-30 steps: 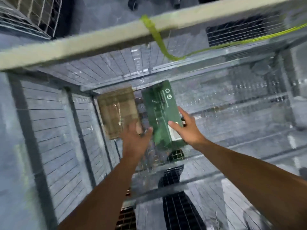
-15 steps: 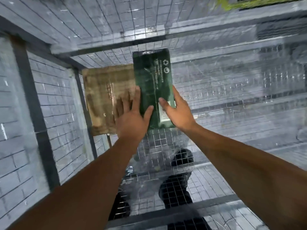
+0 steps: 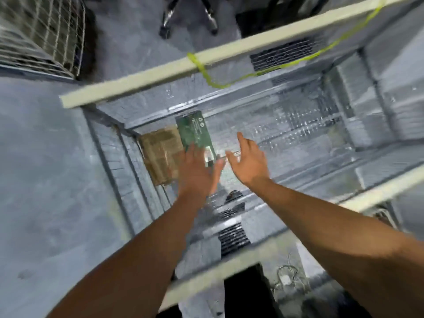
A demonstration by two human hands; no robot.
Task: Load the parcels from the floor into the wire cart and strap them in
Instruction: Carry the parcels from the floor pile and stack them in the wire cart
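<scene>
Down inside the cart, at the grips: the left grip [image 3: 197, 171] and the right grip [image 3: 249, 161] hang side by side over the mesh bottom. Both have their fingers straight and spread and are clamped on nothing.
Left grip: its fingertips overlap the near end of the green parcel [image 3: 193, 131] in this view. Blur hides whether they touch it or hover just above it.
Right grip: it is turned palm inward, apart from the parcel, with only mesh beneath it.
Change: half a second ago both grips lay against the green parcel, the left on its top and the right along its side edge. Both have now let go and drawn back toward the person.
Green parcel: it lies flat on the cart bottom just beyond the left grip, its long side running away from the person and its far end near the far wall.
Brown parcel [image 3: 160, 154]: it sits to the left of the left grip, flat in the cart's left corner, side by side with the green one and seemingly touching it.
Wire cart [image 3: 146, 76]: its mesh walls stand around both grips, and its pale top rail is well beyond them.
Strap [image 3: 195, 59]: the yellow-green strap is knotted on the far rail and sags slack off to the right. It does not cross the parcels.
Outside: a second wire cage [image 3: 46, 31] and a chair base [image 3: 168, 14] stand far beyond the grips. Cables [image 3: 286, 271] lie on the floor nearer than the right grip.
Meaning: the green parcel looks placed, so two are loaded. No floor parcels show here, so either another fetch or the strapping probably comes next.
</scene>
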